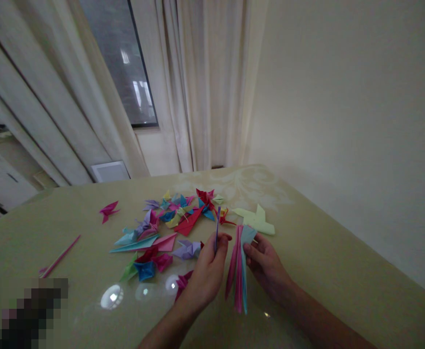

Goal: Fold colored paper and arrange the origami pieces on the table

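Observation:
Above the near part of the table, my left hand (211,264) is closed on a thin purple strip (218,228), seen nearly edge-on and pointing upward; whether it is folded paper I cannot tell. My right hand (265,259), just to its right, pinches the top of a bundle of folded paper (239,271) in pink and light blue. The bundle's long pleats hang down and spread slightly between my hands. A pale green folded paper pinwheel shape (258,220) lies beyond my right hand. Left of and behind my left hand is a pile of colourful origami pieces (169,218).
A magenta origami piece (109,211) lies apart at the left. Nearer, a thin pink stick (61,256) rests on the glossy table (329,261). A pixelated dark area covers the lower left corner. Curtains (216,87) and a wall (351,106) stand behind the table.

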`<act>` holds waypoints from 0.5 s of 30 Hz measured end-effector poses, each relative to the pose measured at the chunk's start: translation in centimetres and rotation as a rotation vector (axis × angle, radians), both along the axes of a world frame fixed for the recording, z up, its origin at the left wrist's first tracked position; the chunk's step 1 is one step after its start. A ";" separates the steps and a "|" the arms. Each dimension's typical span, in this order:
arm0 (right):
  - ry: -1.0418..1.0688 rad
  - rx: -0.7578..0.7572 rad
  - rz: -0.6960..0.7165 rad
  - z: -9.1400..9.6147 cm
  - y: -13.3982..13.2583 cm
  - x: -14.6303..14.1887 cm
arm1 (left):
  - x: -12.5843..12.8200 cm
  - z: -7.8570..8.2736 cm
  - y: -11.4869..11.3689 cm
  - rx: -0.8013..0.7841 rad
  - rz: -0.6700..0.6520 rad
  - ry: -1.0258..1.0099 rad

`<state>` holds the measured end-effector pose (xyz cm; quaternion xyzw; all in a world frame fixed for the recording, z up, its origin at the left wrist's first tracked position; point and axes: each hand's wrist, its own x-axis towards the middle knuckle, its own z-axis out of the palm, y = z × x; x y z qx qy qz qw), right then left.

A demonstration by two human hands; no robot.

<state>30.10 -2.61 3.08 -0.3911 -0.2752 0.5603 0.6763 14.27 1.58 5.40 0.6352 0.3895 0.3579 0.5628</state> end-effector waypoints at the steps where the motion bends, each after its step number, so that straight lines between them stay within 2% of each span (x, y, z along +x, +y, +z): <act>1: -0.001 0.003 0.002 0.0 0.0 0.0 | -0.2 0.2 -0.1 -0.021 -0.077 0.010; 4: -0.019 0.024 -0.007 0.1 -0.1 0.0 | -0.7 0.9 -0.4 -0.041 -0.295 0.071; 6: -0.043 0.046 -0.005 0.1 -0.2 -0.2 | -1.1 1.3 -0.6 -0.014 -0.365 0.109; 11: -0.095 0.076 0.061 0.1 -0.5 -0.4 | -1.2 1.5 -0.7 0.084 -0.391 0.235; 13: -0.107 0.081 0.087 0.0 -0.5 -0.1 | -1.1 1.5 -0.7 0.179 -0.389 0.356; 15: -0.154 0.115 0.042 -0.1 -0.5 0.5 | -1.1 1.5 -0.7 0.281 -0.359 0.468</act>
